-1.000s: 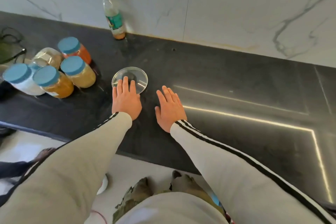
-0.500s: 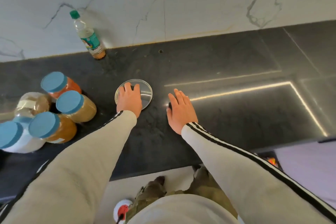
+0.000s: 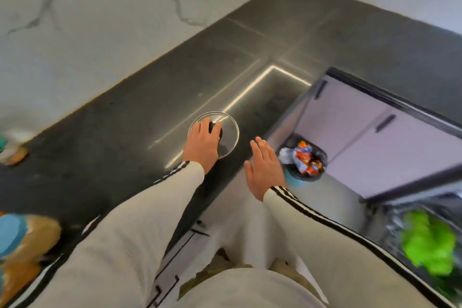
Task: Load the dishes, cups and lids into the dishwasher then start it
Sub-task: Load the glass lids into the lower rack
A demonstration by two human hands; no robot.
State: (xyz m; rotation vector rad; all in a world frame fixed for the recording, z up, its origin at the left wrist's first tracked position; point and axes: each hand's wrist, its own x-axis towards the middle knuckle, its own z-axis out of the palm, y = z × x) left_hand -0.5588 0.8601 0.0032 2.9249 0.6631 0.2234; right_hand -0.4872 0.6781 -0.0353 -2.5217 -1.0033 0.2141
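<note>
A round glass lid (image 3: 229, 132) with a black knob is near the front edge of the dark stone counter (image 3: 120, 117). My left hand (image 3: 203, 144) lies over its left half, fingers curled around the knob. My right hand (image 3: 265, 167) is flat and holds nothing, just right of the lid, past the counter's edge and above the floor. At the lower right is the open dishwasher rack (image 3: 397, 220), blurred, with bright green items (image 3: 428, 242) in it.
A black bin (image 3: 322, 157) full of wrappers stands on the floor in the corner below pale cabinet doors (image 3: 370, 137). Blue-lidded jars (image 3: 22, 240) sit at the counter's left edge, and a bottle's base (image 3: 13, 152) is near the marble wall.
The view has swung right, bringing the bin, cabinets and dishwasher rack into sight. My left hand has closed on the lid's knob. My right hand has left the counter.
</note>
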